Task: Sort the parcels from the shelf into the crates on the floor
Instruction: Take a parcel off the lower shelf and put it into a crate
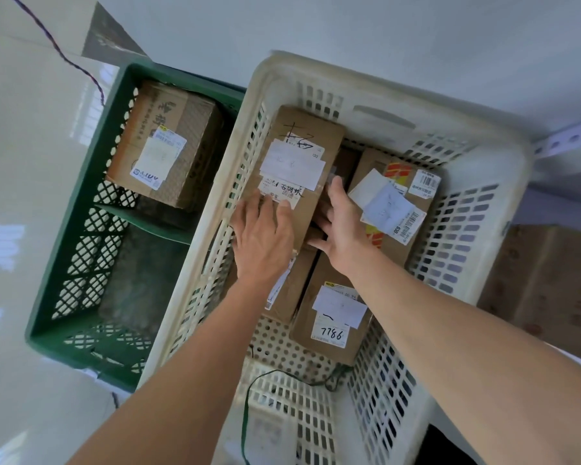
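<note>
White crate; hands' fingertips perhaps hidden.

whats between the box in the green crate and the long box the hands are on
In the head view, two crate walls: the green plastic crate's side and the white lattice crate's side. No parcel lies between them.

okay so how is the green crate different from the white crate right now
The green crate holds a single cardboard parcel at its far end, the rest bare; the white crate holds several parcels packed close together. Both hands are in the white crate, the left hand and right hand on a long parcel; nobody touches the green one. Green has diamond lattice walls, white has slotted walls. Both are open-topped plastic crates standing side by side.
</note>
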Action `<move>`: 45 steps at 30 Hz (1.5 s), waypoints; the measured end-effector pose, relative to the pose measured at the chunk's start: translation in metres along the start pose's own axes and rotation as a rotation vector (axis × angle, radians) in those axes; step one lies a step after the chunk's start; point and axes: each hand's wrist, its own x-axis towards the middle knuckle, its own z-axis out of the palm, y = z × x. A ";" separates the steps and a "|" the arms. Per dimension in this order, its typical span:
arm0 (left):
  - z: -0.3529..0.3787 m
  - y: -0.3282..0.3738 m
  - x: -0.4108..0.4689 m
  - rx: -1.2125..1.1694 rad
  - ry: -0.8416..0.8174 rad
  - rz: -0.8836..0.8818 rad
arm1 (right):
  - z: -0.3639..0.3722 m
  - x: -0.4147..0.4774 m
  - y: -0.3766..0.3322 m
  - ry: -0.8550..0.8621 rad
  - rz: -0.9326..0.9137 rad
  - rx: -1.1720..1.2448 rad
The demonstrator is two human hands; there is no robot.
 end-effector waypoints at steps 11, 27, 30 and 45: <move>-0.113 0.066 -0.085 -0.450 -0.174 0.067 | 0.018 -0.136 -0.073 0.070 -0.369 -0.094; -0.358 0.216 -0.375 -0.570 -0.330 0.465 | 0.096 -0.562 -0.157 0.049 -0.797 -0.107; -0.363 0.231 -0.427 -0.555 -0.368 0.514 | 0.089 -0.621 -0.156 0.051 -0.834 -0.097; -0.265 0.269 -0.658 -0.588 -0.438 0.563 | -0.085 -0.822 -0.074 0.198 -1.002 0.047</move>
